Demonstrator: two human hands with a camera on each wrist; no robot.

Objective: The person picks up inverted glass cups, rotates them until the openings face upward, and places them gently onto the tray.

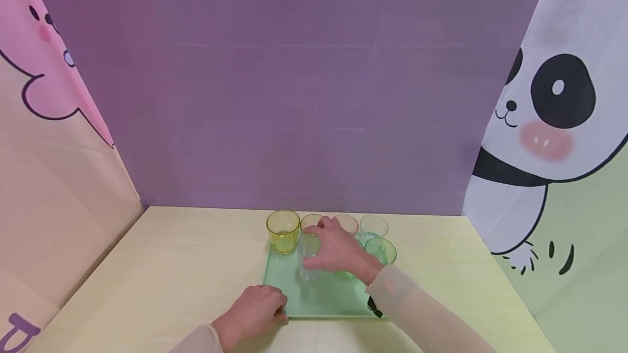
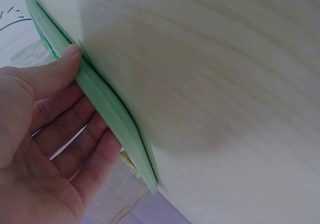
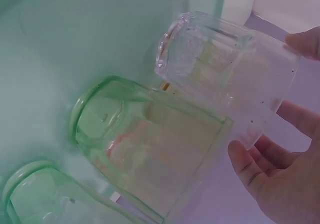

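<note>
A clear faceted cup (image 1: pixel 308 270) is at the front left of the cups on a green tray (image 1: pixel 324 301). My right hand (image 1: pixel 338 249) grips it near the rim from above, thumb on one side and fingers on the other. In the right wrist view, the clear cup (image 3: pixel 225 63) leans beside a green cup (image 3: pixel 150 149), close over the tray. My left hand (image 1: pixel 255 309) holds the tray's near left corner. The left wrist view shows its thumb (image 2: pixel 72 53) on the tray rim (image 2: pixel 107 106) and the fingers along the edge.
A yellow cup (image 1: pixel 283 236) stands at the tray's back left. Farther right in the back row are a pink-rimmed cup (image 1: pixel 349 223) and a clear cup (image 1: pixel 374 226), with a green cup (image 1: pixel 382 249) in front. A purple wall (image 1: pixel 294 97) rises behind the table (image 1: pixel 196 260).
</note>
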